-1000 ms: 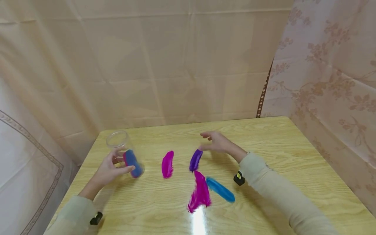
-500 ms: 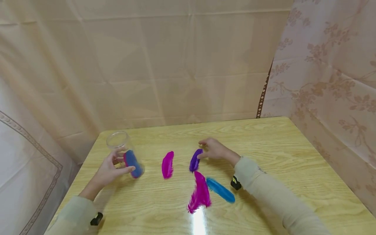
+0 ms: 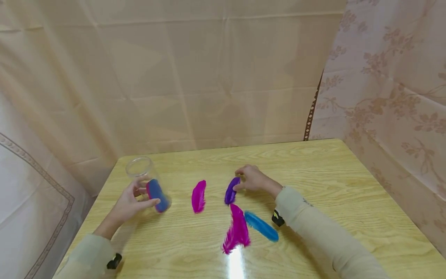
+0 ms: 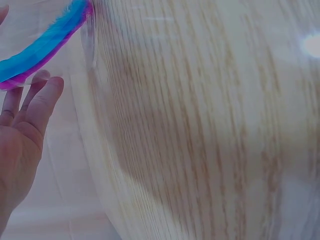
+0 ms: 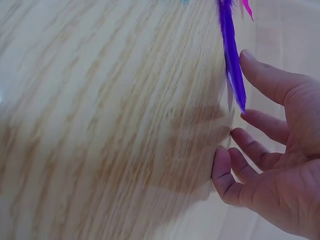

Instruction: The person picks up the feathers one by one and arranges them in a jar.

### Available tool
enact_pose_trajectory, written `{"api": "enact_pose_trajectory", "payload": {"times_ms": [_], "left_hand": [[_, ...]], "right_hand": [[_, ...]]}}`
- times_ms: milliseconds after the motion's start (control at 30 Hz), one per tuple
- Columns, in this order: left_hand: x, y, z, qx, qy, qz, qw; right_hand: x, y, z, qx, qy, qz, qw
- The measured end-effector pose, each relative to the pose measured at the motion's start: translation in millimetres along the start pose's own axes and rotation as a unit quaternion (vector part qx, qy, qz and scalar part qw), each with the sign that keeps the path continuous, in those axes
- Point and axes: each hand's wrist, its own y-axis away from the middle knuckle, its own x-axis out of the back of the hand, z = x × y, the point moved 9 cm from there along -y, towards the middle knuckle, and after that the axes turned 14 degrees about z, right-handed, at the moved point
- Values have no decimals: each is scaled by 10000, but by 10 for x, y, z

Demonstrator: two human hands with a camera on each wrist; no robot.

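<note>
Right hand (image 3: 253,179), fingers apart, is seemingly preparing to pinch a curved purple feather (image 3: 231,191). Left hand (image 3: 131,198), at nine o'clock, is gripping a clear cylindrical jar (image 3: 150,171).

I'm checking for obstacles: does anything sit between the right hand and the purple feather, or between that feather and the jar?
Nothing visible separates the right hand from the purple feather. Between that feather and the jar, a magenta feather lies on the table, probably easy to clear.
</note>
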Motion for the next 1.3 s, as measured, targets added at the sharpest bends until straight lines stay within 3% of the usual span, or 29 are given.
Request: {"api": "enact_pose_trajectory", "payload": {"times_ms": [533,833,1300], "left_hand": [[-9,-1,14,-22,-58,-1,10000],[1,16,73,-42,36,-21,10000],[10,19,57,16,24,-45,10000]], "right_hand": [[-21,26,70,-595,-62,313,9977],[-26,-23,61,-388,62,543,9978],[-35,-23,42,-282,-14,563,9980]]}}
